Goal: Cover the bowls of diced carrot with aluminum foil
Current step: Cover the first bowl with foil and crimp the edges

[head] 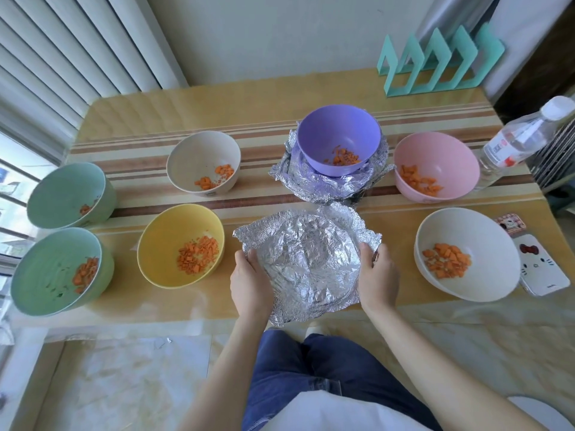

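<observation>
Overhead view of a striped counter (264,98) with 7 uncovered bowls and 1 foil-wrapped form.

Centre front: a foil sheet (308,259) lies crumpled over a round, bowl-shaped form. The form's colour and contents are hidden. The sheet's corners stick out at the far left and far right, and its near edge reaches the counter's front edge.

The left hand (249,281) grips the sheet's left side, thumb on top and fingers curled down round the rim. The right hand (378,278) grips the right side in the same way, its fingers tucked under the foil edge and mostly hidden.

Behind the sheet, a purple bowl (337,135) sits tilted on a second foil sheet (320,185), which is bunched up around its base; what lies beneath that foil cannot be told.

To the right are a pink bowl (435,157) and, nearer the viewer, a white bowl (485,281). To the left are a beige bowl (199,157), a yellow bowl (174,237), a far green bowl (65,191) and a near green bowl (46,269).

Each open bowl holds a small heap of diced carrot (196,259).

At the right edge stand a clear water bottle (516,141) and a cat-face case (538,269), the case just beside the white bowl. A teal rack (435,63) stands at the far right corner
</observation>
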Motion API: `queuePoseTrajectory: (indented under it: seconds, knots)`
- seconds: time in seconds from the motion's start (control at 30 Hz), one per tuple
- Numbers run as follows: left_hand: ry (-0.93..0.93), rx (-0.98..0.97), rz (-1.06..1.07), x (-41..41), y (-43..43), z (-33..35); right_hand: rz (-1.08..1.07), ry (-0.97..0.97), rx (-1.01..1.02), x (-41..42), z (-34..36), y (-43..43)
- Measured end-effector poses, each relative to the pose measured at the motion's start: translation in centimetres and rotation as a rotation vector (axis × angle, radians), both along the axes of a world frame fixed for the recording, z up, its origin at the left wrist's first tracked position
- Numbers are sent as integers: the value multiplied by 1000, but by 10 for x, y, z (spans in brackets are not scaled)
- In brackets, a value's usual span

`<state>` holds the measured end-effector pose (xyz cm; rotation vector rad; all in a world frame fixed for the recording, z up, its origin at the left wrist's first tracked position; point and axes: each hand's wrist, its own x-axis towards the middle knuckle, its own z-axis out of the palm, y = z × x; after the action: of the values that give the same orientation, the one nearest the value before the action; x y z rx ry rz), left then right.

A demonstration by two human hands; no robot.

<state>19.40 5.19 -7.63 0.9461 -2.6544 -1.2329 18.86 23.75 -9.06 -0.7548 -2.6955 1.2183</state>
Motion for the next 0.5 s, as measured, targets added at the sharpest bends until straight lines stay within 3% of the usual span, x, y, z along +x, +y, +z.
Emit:
queuePoseTrajectory:
  seconds: [0.1, 0.37, 0.5]
  knots:
    - [-67, 49, 9, -2, -2, -4, 2, -32, -37, -1, -8, -2]
    - [-108, 540, 112, -8, -10, -30, 21, -57, -173, -4, -24, 1]
    - [-194, 660, 128, -12, -16, -34, 24, -77, -200, -5, -25, 2]
